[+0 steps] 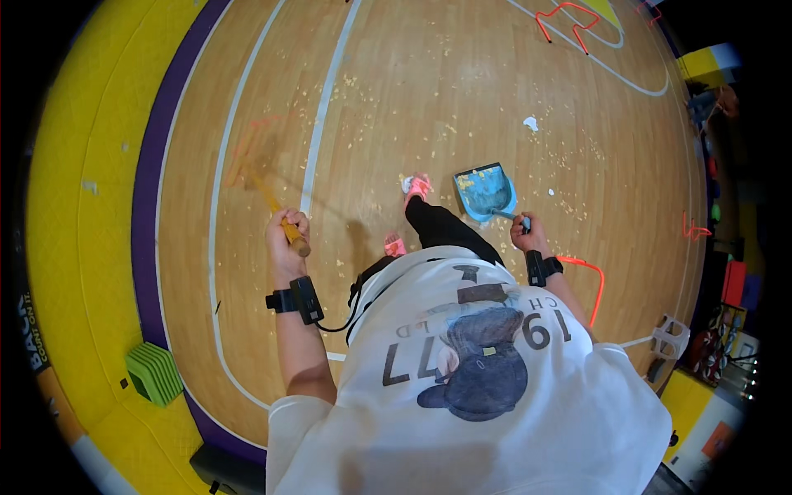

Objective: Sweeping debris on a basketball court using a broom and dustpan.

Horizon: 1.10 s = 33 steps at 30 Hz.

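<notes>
My left hand grips the yellow handle of a broom near its top end. Motion blurs the broom's lower end and its reddish head, which is over the floor at the left. In my right hand is the handle of a blue dustpan. The pan lies by the floor in front of me, to the right of my feet, with pale yellow flakes and dark smudges inside. Small pale flakes are scattered widely across the wood-look floor.
White crumpled scraps lie beyond the dustpan, and another scrap touches my foot. Orange hurdle frames stand far right; an orange bar is beside my right arm. Yellow padding, stacked green blocks and a plastic stool edge the floor.
</notes>
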{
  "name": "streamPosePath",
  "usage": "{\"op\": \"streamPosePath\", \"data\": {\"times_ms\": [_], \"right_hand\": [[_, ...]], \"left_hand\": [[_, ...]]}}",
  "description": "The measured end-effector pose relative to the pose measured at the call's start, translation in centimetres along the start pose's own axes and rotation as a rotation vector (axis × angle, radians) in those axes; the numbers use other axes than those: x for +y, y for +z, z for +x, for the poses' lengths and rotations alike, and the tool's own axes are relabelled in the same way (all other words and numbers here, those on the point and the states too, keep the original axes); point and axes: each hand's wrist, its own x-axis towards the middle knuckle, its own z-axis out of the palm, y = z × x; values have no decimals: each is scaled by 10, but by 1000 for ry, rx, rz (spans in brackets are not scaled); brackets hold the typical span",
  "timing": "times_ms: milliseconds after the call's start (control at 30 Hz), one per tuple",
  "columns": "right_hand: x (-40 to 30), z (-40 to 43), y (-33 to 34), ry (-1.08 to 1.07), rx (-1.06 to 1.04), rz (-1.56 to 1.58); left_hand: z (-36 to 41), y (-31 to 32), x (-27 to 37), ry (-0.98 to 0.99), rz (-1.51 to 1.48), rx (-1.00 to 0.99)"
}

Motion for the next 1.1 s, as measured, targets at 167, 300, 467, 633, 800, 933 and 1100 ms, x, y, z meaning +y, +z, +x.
{"op": "streamPosePath", "data": {"times_ms": [167,300,467,633,800,933,1100], "right_hand": [[-5,18,19,77,-101,-46],[-2,16,52,82,-38,-112],[-27,68,99,219,-160,-157],[-35,96,168,188,-18,-228],[-50,133,191,131,10,-184],[-68,145,201,63,52,-127],[-82,143,203,20,62,7]], "left_hand": [[18,4,7,85,40,95],[37,16,-11,-30,203,82],[83,83,-67,-497,38,70],[124,134,-64,-796,-265,168],[134,164,-51,-708,-592,223],[155,175,-24,-548,-570,175],[219,191,11,-350,-273,40]]}}
